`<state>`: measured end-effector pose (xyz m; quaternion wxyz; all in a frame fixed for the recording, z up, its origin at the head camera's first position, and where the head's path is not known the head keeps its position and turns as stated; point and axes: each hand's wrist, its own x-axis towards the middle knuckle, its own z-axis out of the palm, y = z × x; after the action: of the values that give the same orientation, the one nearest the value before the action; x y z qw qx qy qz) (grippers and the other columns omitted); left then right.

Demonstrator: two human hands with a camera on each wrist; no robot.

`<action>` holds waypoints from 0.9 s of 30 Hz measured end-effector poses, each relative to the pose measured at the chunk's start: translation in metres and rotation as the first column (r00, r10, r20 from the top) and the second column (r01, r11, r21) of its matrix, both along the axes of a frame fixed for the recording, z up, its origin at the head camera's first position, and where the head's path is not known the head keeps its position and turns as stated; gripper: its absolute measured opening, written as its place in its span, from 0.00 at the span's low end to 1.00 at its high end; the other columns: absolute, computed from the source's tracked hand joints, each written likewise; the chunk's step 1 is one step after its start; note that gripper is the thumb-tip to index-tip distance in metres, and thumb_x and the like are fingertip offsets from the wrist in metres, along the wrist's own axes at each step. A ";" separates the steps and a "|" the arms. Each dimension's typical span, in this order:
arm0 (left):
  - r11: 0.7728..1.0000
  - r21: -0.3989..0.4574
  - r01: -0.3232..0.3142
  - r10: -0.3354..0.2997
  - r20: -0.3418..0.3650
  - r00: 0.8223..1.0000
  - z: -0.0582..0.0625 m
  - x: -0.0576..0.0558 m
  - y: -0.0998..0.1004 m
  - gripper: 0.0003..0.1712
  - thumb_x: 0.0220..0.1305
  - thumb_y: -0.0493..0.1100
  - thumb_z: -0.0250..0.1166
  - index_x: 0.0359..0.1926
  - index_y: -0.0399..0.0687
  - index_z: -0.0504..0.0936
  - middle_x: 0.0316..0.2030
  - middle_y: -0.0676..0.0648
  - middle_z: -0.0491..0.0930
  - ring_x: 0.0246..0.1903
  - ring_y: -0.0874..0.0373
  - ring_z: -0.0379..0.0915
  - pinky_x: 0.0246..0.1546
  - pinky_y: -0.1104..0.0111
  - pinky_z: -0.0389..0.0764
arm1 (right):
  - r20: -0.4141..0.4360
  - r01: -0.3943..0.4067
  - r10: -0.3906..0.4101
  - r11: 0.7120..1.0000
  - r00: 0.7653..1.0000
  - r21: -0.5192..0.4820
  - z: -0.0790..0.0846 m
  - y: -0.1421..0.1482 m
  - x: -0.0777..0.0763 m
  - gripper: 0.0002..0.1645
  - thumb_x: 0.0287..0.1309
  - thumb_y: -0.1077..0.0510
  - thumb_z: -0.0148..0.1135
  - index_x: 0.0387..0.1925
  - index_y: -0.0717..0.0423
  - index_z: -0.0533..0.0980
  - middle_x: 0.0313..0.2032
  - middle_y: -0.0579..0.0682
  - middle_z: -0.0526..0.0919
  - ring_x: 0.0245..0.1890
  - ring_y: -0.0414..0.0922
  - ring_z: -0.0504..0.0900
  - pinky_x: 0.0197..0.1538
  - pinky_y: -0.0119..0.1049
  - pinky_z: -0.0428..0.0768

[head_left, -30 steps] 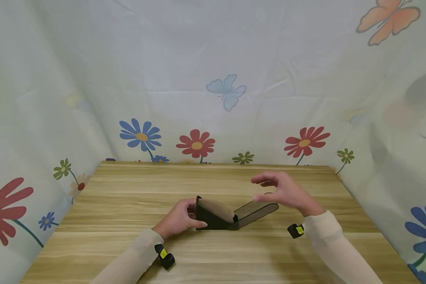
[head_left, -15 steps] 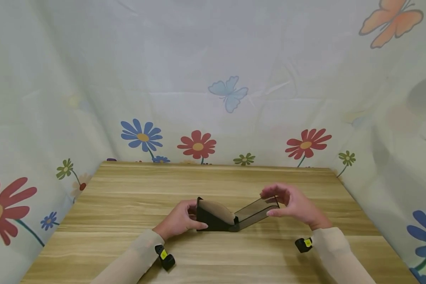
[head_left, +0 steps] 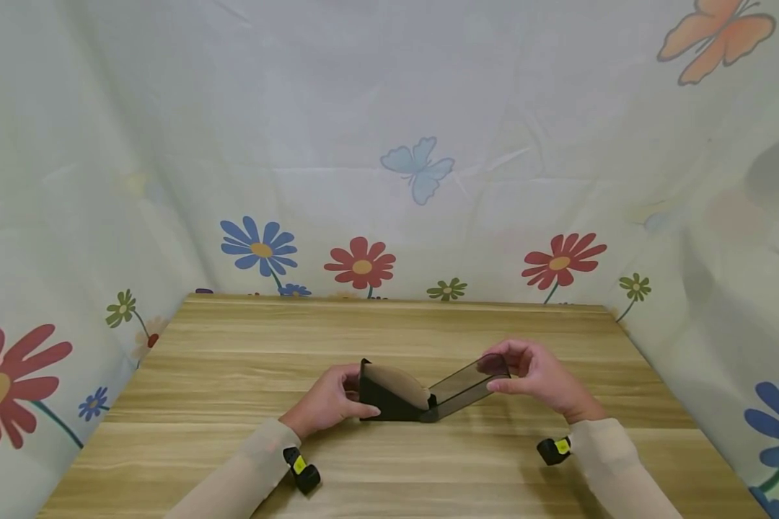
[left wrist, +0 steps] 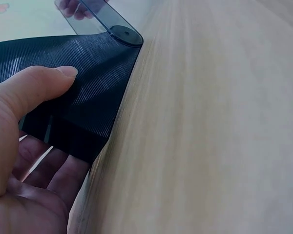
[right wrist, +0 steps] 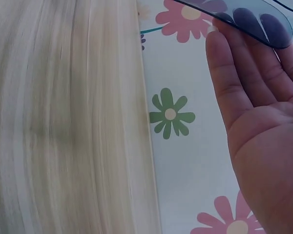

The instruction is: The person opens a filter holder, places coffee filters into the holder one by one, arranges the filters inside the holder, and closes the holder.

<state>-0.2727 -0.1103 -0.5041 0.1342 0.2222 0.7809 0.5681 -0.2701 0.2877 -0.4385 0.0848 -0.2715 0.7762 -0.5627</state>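
Observation:
A black, ribbed, wedge-shaped coffee filter holder [head_left: 389, 402] stands on the wooden table, a stack of tan paper filters [head_left: 397, 380] curving out of its top. My left hand [head_left: 327, 400] grips its left end; the left wrist view shows the thumb lying along the ribbed side and the fingers passing behind and under it. A smoky see-through lid [head_left: 469, 387] swings out to the right from the round hinge [left wrist: 126, 35], slanting upward. My right hand [head_left: 540, 382] holds the lid's free end, thumb at the near edge and fingertips on the far side, seen through the plastic.
The wooden table [head_left: 389, 468] stretches to a white cloth backdrop [head_left: 298, 108] printed with flowers and butterflies, which also hangs at both sides. Small black cameras with yellow marks sit at the left wrist [head_left: 301, 470] and right wrist [head_left: 554, 450].
My right hand has come down from above the lid's free end and taken hold of it. The left hand and the holder's base have stayed in place.

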 end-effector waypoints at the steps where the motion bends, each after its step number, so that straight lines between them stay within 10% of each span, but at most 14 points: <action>1: 1.000 -0.001 -0.002 0.002 -0.003 1.000 0.000 0.000 0.000 0.24 0.53 0.45 0.81 0.51 0.53 0.84 0.45 0.49 0.87 0.42 0.57 0.83 0.45 0.69 0.82 | -0.001 0.012 -0.012 1.000 1.000 0.005 0.000 -0.001 0.000 0.23 0.57 0.66 0.73 0.54 0.64 0.79 0.52 0.63 0.85 0.50 0.48 0.87 0.52 0.34 0.85; 27: 1.000 -0.005 -0.007 0.007 -0.015 1.000 -0.005 -0.006 0.002 0.24 0.53 0.46 0.81 0.51 0.58 0.85 0.45 0.52 0.87 0.44 0.55 0.83 0.46 0.67 0.82 | -0.119 0.173 -0.164 0.983 0.979 0.062 0.017 -0.041 0.007 0.22 0.51 0.56 0.81 0.49 0.52 0.84 0.46 0.52 0.89 0.45 0.44 0.87 0.51 0.33 0.84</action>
<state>-0.2784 -0.1088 -0.5095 0.1271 0.2235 0.7841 0.5648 -0.2629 0.2465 -0.4213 0.0022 -0.2332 0.8198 -0.5230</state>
